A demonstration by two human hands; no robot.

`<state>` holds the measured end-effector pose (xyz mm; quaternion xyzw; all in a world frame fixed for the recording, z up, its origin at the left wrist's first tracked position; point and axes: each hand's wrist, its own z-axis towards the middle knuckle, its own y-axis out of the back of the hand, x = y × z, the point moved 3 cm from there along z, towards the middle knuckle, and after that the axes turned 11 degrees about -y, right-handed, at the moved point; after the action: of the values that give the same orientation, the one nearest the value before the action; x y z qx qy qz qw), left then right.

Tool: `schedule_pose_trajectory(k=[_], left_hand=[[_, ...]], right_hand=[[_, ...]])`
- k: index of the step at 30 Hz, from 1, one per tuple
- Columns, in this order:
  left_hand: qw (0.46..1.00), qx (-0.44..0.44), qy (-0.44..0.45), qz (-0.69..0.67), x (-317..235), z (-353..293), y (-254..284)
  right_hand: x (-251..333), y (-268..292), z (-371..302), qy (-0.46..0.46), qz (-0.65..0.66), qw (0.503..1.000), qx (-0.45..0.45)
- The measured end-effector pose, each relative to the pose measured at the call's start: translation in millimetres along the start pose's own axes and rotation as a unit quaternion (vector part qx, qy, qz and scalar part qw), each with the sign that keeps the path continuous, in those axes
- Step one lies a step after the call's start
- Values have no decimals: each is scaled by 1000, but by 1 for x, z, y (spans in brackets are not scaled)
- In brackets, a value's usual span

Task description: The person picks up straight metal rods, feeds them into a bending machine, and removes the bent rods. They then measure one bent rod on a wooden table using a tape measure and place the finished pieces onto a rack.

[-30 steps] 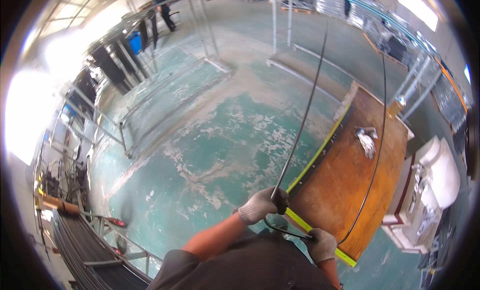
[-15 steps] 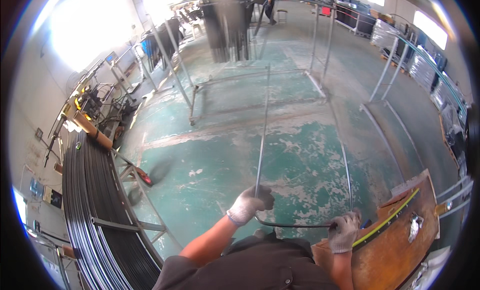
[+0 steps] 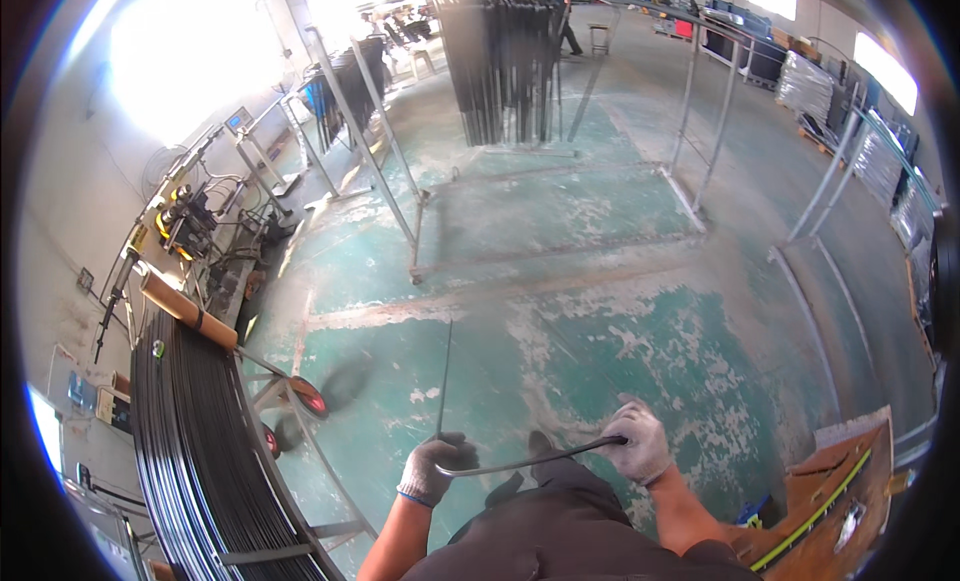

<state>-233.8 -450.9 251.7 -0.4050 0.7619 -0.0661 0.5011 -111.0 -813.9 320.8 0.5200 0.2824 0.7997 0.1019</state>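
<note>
The view has turned left. The table, earlier just beside the right hand, now lies well apart from it. The rod has swung from over the table to above the floor; its near side, once sloping down from left hand to right, now rises.

- The floor is green, its paint worn in patches; a grey rack stands on it.
- A cart carries many long black strips; at their far end lies a brown tube.
- The brown table has a yellow edge, and a pale cloth lies on it.
</note>
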Motion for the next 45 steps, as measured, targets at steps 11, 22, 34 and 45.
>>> schedule_pose_trajectory(k=[11, 22, 34, 45], left_hand=[[962, -85, -154, -206, -188, 155, 78], [931, 57, -105, -344, -369, 327, 230], [963, -213, -139, -91, -598, 466, 270], [913, -282, -169, -240, -702, 586, 334]], right_hand=[[63, -201, 289, 45, 68, 993, 91], [141, -435, 507, 151, 88, 983, 49], [158, -671, 770, -248, 510, 816, 107], [226, -824, 945, -436, 683, 462, 360]])
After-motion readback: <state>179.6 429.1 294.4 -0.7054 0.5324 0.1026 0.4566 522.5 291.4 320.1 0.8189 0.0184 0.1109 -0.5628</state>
